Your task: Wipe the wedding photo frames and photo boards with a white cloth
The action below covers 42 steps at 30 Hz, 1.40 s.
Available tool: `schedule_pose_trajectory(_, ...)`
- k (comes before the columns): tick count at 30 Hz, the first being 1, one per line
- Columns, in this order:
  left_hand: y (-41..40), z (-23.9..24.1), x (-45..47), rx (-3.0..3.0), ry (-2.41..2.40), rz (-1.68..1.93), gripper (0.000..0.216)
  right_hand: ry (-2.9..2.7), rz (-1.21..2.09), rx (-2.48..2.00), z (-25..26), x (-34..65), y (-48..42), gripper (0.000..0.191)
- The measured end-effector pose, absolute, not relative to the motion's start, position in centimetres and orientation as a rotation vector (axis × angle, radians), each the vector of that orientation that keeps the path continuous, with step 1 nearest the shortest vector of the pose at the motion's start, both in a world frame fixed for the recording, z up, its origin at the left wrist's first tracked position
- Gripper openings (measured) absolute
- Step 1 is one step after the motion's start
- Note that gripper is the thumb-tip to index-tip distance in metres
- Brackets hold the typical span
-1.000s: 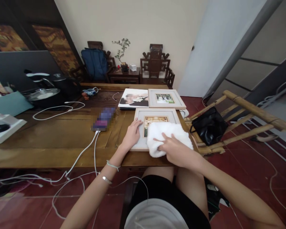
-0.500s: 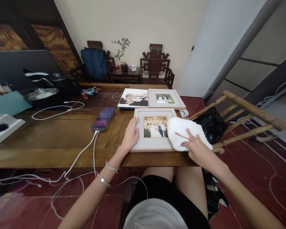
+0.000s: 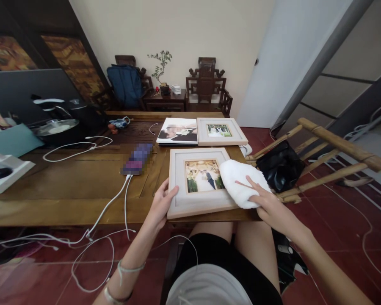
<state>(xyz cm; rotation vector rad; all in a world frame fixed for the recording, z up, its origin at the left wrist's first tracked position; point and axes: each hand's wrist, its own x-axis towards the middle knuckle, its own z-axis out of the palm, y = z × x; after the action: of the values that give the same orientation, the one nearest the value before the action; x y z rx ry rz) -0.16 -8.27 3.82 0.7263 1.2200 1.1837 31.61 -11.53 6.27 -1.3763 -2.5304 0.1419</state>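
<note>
A light wooden picture frame (image 3: 178, 201) with a wedding photo tilts up at its left side near the table's front edge. My left hand (image 3: 163, 201) grips its left edge, thumb on the front and fingers underneath. On the frame's right side lies a folded white cloth (image 3: 241, 182), held by my right hand (image 3: 265, 201) with fingers spread over it. Beyond it, a second framed photo (image 3: 238, 131) and a white photo panel (image 3: 178, 131) lie side by side.
A phone (image 3: 136, 159) with white cables (image 3: 106, 207) plugged in lies left on the wooden table (image 3: 76, 182). Further left are a lidded pot (image 3: 59, 127) and a monitor (image 3: 22, 91). A bamboo chair (image 3: 343, 146) holding a black bag (image 3: 281, 165) stands to the right.
My left hand has moved down and left, now gripping the frame's edge and raising that side. The frame has shifted toward me and turned. My right hand and the cloth moved slightly nearer.
</note>
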Motion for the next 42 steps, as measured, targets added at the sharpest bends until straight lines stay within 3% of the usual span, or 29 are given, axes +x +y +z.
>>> schedule_pose_trajectory(13,-6.9,10.2,-3.6,0.642,1.247,1.395,0.036,-2.330,-0.008,-1.217,5.4,32.7,-13.1,0.032)
schedule_pose_trajectory(15,-5.1,11.5,-3.1,0.626,1.212,1.424,0.033,-2.406,0.124,-1.195,5.8,31.5,-13.3,0.033)
schedule_pose_trajectory(18,-1.9,13.2,-2.0,0.626,1.115,1.389,0.032,-2.506,0.574,-1.181,7.9,30.7,-12.9,0.019)
schedule_pose_trajectory(20,0.4,14.2,-1.1,0.653,1.055,1.353,0.033,-2.300,0.855,-1.225,10.2,31.3,-11.7,0.017)
schedule_pose_trajectory(23,3.6,15.3,0.4,0.717,0.986,1.312,0.034,-1.598,0.945,-1.286,13.8,32.8,-8.1,0.036)
schedule_pose_trajectory(26,6.3,15.7,2.3,0.758,0.938,1.268,0.033,-1.342,1.142,-1.322,16.8,33.0,-3.4,0.053)
schedule_pose_trajectory(29,8.7,15.3,4.2,0.804,0.893,1.235,0.030,-1.210,1.149,-1.384,18.2,32.4,0.6,0.051)
schedule_pose_trajectory(34,11.4,13.8,6.0,0.872,0.944,1.193,0.027,-1.102,1.155,-1.449,16.8,32.7,4.1,0.025)
schedule_pose_trajectory(42,14.8,11.7,7.3,1.498,1.380,0.988,0.033,-1.196,0.871,-1.648,13.5,34.7,8.3,0.023)
